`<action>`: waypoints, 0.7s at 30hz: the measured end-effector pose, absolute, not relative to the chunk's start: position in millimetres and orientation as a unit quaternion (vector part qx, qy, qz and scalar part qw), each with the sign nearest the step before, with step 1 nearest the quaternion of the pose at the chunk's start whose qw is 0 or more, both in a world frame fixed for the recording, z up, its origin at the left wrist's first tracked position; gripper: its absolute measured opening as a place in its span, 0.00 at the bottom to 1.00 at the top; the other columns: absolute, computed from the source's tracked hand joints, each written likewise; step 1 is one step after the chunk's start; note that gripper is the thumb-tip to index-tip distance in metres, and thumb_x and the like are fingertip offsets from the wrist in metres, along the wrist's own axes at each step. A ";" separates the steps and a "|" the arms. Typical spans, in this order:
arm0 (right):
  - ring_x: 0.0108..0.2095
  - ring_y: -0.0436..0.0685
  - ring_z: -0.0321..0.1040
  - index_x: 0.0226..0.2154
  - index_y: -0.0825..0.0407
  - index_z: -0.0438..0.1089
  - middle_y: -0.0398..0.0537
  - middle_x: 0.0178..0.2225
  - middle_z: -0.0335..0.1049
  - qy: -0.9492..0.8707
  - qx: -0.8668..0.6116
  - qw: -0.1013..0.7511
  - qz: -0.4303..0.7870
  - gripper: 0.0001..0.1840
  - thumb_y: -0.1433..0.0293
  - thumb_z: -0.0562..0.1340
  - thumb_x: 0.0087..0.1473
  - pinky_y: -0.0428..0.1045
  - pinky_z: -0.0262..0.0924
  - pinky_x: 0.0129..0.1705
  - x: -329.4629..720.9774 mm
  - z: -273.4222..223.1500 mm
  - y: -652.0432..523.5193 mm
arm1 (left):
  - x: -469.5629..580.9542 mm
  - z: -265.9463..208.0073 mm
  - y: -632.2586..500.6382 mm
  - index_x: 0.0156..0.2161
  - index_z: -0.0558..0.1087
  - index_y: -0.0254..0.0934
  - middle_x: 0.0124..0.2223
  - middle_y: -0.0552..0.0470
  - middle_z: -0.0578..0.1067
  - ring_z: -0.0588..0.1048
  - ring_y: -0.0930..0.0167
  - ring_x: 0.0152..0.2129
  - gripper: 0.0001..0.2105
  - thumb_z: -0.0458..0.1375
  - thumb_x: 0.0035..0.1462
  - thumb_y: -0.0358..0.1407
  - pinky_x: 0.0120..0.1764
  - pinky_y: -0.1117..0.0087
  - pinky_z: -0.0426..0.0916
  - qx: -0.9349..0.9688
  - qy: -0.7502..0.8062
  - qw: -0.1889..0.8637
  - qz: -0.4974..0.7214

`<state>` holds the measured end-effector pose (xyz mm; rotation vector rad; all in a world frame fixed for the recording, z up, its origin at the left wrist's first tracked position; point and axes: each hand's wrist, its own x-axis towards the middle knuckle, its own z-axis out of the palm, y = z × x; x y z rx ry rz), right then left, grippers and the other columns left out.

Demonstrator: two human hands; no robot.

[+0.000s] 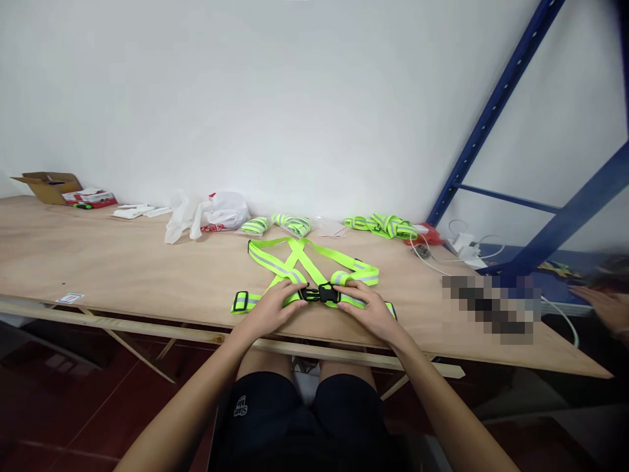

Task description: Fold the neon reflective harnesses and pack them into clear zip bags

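Observation:
A neon-yellow reflective harness [305, 257] with grey stripes lies on the wooden table, its straps crossing behind my hands. My left hand [278, 307] grips the pronged half of a black side-release buckle [311, 295] between thumb and fingers. In my right hand [366, 308] is the socket half [328, 293], facing the prongs. The two halves are in line and very close; the prongs still show, and I cannot tell how far they reach in. A black strap slider [240, 301] lies left of my left hand. Both palms rest near the table's front edge.
Along the wall are bagged reflective straps [293, 225], a loose strap bundle [386, 226], a white plastic bag [226, 210] and a cardboard box [49, 187]. White cables [432, 262] and a blue metal frame [491, 111] stand right. Another person's hand [602, 305] shows far right.

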<state>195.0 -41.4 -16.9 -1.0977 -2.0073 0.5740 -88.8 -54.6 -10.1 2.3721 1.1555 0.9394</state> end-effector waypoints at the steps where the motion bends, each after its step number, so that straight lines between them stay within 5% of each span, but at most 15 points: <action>1: 0.54 0.62 0.67 0.51 0.43 0.77 0.51 0.51 0.70 -0.791 -0.423 0.381 0.225 0.20 0.59 0.66 0.56 0.58 0.59 0.60 193.6 -16.7 -41.8 | -87.7 -10.9 -54.9 0.61 0.70 0.40 0.50 0.42 0.74 0.73 0.61 0.48 0.22 0.52 0.67 0.47 0.52 0.60 0.67 0.838 0.403 0.170 0.327; 21: 0.54 0.62 0.68 0.50 0.44 0.78 0.52 0.51 0.70 -0.781 -0.431 0.390 0.229 0.19 0.57 0.64 0.58 0.57 0.62 0.59 191.3 -24.5 -47.8 | -90.8 -14.0 -56.4 0.60 0.70 0.39 0.49 0.42 0.74 0.74 0.61 0.47 0.22 0.53 0.67 0.47 0.50 0.61 0.68 0.837 0.398 0.165 0.339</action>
